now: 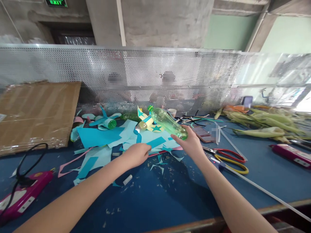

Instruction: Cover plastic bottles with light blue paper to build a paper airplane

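My right hand [191,144] grips a clear green plastic bottle [166,119] near its base. The bottle is tilted above the table, its green cap pointing to the upper left. My left hand [138,153] is closed, fingertips at the edge of the blue and pale paper pieces [155,141]; what they hold, if anything, is hidden. Just behind the bottle lies a small bottle wrapped in yellow paper with blue star shapes [145,123]. Farther left is another small green bottle with blue paper fins [108,122].
Red- and yellow-handled scissors [230,158] and a phone [202,134] lie right of my right hand. Magenta power strips [26,194] sit at both sides. Corn husks [267,121] are piled at the right back. Cardboard [39,113] leans at left before a perforated metal screen [145,64].
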`<state>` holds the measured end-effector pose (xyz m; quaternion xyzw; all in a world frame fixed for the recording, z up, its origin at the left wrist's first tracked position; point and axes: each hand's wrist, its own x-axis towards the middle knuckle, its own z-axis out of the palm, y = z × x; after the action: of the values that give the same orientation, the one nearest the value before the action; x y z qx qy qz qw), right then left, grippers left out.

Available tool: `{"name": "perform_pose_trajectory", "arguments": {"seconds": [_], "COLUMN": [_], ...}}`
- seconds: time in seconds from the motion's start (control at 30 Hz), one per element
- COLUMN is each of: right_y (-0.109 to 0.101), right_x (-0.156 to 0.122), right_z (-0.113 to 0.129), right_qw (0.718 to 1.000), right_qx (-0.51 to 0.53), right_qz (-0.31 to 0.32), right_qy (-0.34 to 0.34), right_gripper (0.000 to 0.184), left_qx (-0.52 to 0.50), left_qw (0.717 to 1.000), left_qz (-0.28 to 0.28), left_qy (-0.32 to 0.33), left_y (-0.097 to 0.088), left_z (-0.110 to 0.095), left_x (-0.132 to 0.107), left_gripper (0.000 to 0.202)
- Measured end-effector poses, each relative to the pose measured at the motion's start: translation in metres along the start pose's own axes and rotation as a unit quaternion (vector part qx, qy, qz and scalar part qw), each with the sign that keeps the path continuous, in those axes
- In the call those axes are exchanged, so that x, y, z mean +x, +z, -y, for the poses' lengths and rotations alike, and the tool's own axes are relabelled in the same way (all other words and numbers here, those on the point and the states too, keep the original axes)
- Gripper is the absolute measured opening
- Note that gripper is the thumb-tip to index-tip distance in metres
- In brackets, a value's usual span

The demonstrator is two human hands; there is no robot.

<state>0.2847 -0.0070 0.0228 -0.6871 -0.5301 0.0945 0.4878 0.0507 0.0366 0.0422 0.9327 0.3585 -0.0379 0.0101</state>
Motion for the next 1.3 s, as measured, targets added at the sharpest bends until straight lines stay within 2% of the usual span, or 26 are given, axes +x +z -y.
{"name": "perform_pose_trajectory", "arguments": {"seconds": [0.1,0.17,0.2,0.3,0.37,0.5,0.63,0.73,0.83,0.93,1.07,1.13,1.2,1.23,1.3], "right_y": [0.0,0.0,0.0,0.001,0.002,0.003,0.003,0.002,0.002,0.002,0.002,0.001,0.001,0.001,0.001], "right_x": [0.0,0.0,0.0,-0.001,-0.001,-0.002,-0.003,-0.005,-0.005,-0.005,-0.004,-0.005,-0.005,-0.005,-0.006], "right_z": [0.0,0.0,-0.001,-0.002,-0.002,-0.002,0.0,0.002,0.003,0.003,0.002,0.002,0.003,0.003,0.004], "right_qw": [1.0,1.0,1.0,1.0,1.0,1.0,1.0,1.0,1.0,1.0,1.0,1.0,1.0,1.0,0.999], "right_qx": [-0.003,-0.005,-0.006,-0.007,-0.007,-0.006,-0.006,-0.002,0.001,0.003,0.001,0.002,0.005,0.008,0.013], "right_qz": [-0.007,-0.014,-0.016,-0.015,-0.01,-0.01,-0.004,-0.005,-0.01,-0.009,-0.01,-0.008,0.0,0.004,0.01], "right_qy": [-0.001,-0.007,-0.008,-0.006,-0.004,-0.014,-0.017,-0.013,-0.016,-0.025,-0.025,-0.024,-0.027,-0.03,-0.03], "right_gripper": [0.07,0.069,0.069,0.069,0.068,0.068,0.068,0.067,0.065,0.063,0.064,0.063,0.062,0.061,0.061], "left_qx": [-0.034,-0.076,-0.087,-0.078,-0.071,-0.092,-0.122,-0.126,-0.128,-0.134,-0.13,-0.107,-0.08,-0.074,-0.064], "left_qw": [0.999,0.993,0.992,0.994,0.994,0.991,0.99,0.99,0.99,0.99,0.99,0.992,0.991,0.987,0.981], "left_qz": [0.037,0.088,0.088,0.02,0.031,0.041,0.034,0.011,0.004,0.032,0.048,0.051,0.08,0.1,0.125], "left_qy": [0.014,0.001,-0.026,-0.071,-0.083,-0.083,-0.068,-0.066,-0.063,-0.041,-0.009,-0.031,-0.078,-0.104,-0.137], "left_y": [-0.014,-0.023,-0.027,-0.026,-0.018,-0.002,0.0,0.0,0.005,0.013,0.014,0.01,0.005,0.003,0.001], "left_z": [-0.006,-0.008,-0.008,-0.005,0.0,0.005,0.005,0.004,0.0,-0.008,-0.018,-0.019,-0.016,-0.013,-0.007], "left_x": [-0.006,-0.007,-0.006,0.004,0.011,0.017,0.017,0.021,0.027,0.031,0.025,0.015,0.003,-0.003,-0.014], "left_gripper": [0.028,0.042,0.048,0.043,0.052,0.037,0.021,0.021,0.032,0.047,0.082,0.1,0.113,0.116,0.109]}}
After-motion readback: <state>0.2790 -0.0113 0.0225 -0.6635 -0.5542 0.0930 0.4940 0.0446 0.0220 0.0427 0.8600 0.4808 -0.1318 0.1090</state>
